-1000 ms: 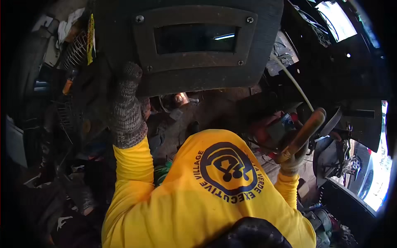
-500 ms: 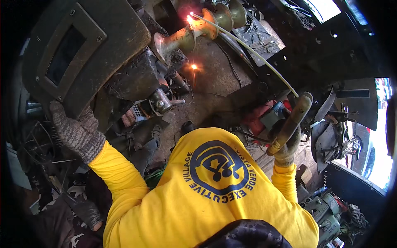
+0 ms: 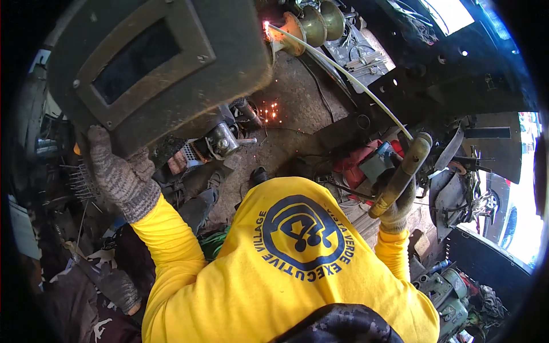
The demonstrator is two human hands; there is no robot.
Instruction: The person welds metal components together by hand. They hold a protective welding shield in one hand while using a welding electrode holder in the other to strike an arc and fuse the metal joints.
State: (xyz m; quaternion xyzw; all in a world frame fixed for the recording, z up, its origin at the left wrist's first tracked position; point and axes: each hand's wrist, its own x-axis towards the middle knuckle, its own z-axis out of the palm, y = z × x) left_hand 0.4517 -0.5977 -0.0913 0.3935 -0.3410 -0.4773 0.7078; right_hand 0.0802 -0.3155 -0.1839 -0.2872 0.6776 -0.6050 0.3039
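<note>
My left hand (image 3: 123, 171), in a grey knitted glove, grips the lower edge of a dark hand-held welding shield (image 3: 229, 74) with a rectangular dark window. In my right hand (image 3: 394, 200), also gloved, is a worn welding electrode holder (image 3: 403, 174). A long pale welding rod (image 3: 349, 74) runs from its jaws up and left. The rod's tip meets a rusty, flanged metal roller (image 3: 311, 27) at a small bright red glow. The shield hides the roller's left part. Orange sparks (image 3: 269, 111) fall below it.
A vise-like metal fixture (image 3: 222, 140) stands below the shield. Loose rods lie on a metal tray (image 3: 372, 63) at the upper right. Another person's gloved hand (image 3: 119, 290) rests at the lower left. A greenish machine (image 3: 452, 303) stands at the lower right.
My left hand has moved the welding shield to the right, covering the roller's left part. The bright arc has dimmed to a red glow, and the sparks have scattered. My right hand stays nearly still.
</note>
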